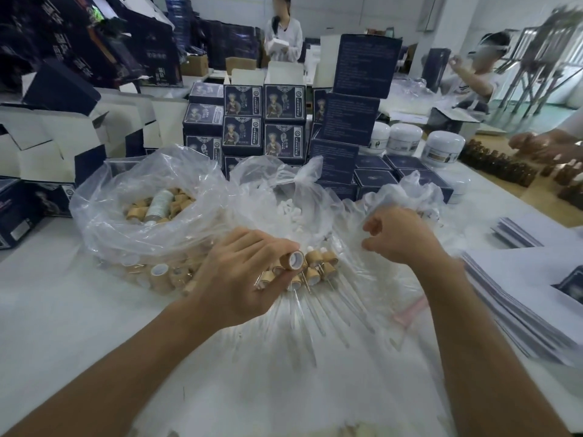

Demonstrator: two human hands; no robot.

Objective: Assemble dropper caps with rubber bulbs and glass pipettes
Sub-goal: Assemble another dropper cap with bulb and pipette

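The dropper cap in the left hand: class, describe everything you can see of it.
The dropper cap is a short cylinder, tan and wood-like outside, with a white lining round its open end. That open end faces up towards the camera. The left hand pinches it between thumb and fingers, above a heap of like caps and glass pipettes lying on clear plastic. No pipette shows in it.

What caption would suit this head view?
Left hand grips a tan dropper cap above glass pipettes; right hand reaches into a plastic bag.
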